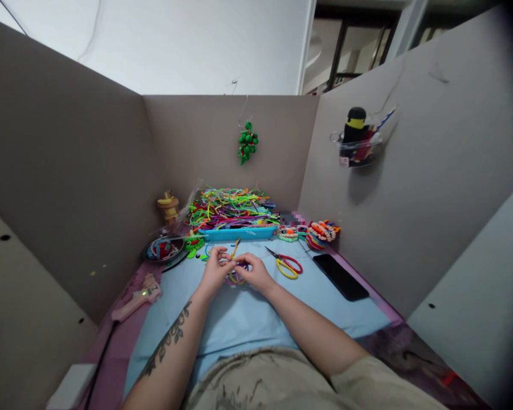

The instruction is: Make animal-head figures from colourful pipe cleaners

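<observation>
My left hand [216, 269] and my right hand [255, 271] meet over the light blue mat [243, 313], both pinching a small twisted piece of pipe cleaner [236, 266] in orange, purple and yellow. An orange end sticks up between the fingers. Purple and yellow loops hang below the hands. My left forearm bears a dark tattoo.
A blue tray [238, 233] heaped with coloured pipe cleaners stands at the back. Red and yellow scissors [287, 265] and a black phone [340, 276] lie to the right. A pink glue gun [137, 299] and a round bowl [164, 249] sit left. Cardboard walls enclose the desk.
</observation>
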Demonstrator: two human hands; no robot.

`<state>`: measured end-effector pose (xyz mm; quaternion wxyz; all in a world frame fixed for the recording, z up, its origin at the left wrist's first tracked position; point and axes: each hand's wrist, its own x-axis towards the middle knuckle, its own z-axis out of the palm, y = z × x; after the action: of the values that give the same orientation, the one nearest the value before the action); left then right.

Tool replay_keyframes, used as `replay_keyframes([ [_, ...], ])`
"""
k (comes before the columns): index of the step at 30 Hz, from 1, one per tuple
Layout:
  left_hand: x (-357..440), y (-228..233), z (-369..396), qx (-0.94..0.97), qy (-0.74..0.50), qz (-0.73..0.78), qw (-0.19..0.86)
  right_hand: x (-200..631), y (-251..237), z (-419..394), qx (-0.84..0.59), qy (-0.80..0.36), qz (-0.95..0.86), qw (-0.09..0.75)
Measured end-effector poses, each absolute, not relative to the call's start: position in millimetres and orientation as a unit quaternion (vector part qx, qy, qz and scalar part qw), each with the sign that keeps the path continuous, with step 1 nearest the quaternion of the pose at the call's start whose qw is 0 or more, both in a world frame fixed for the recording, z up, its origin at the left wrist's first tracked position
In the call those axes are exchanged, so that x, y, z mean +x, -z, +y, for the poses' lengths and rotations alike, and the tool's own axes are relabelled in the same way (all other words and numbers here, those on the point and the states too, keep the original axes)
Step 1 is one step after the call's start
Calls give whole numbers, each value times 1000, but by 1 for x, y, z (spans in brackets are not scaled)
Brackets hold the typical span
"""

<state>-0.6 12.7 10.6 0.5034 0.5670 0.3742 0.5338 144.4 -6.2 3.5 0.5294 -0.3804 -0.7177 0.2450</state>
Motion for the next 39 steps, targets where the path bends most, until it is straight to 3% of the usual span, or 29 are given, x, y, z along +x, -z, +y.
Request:
replay_keyframes([
  [25, 1, -15, 10, 550, -533, 394, 508, 146, -5, -4, -414, -231, -701, 532],
  [30, -6, -15, 17, 552, -573, 399, 456, 151, 3, 6, -426, -248, -689, 531],
  [39, -13, -15, 18, 667, -447, 406, 436, 159, 15, 22, -408, -418, -591, 556],
])
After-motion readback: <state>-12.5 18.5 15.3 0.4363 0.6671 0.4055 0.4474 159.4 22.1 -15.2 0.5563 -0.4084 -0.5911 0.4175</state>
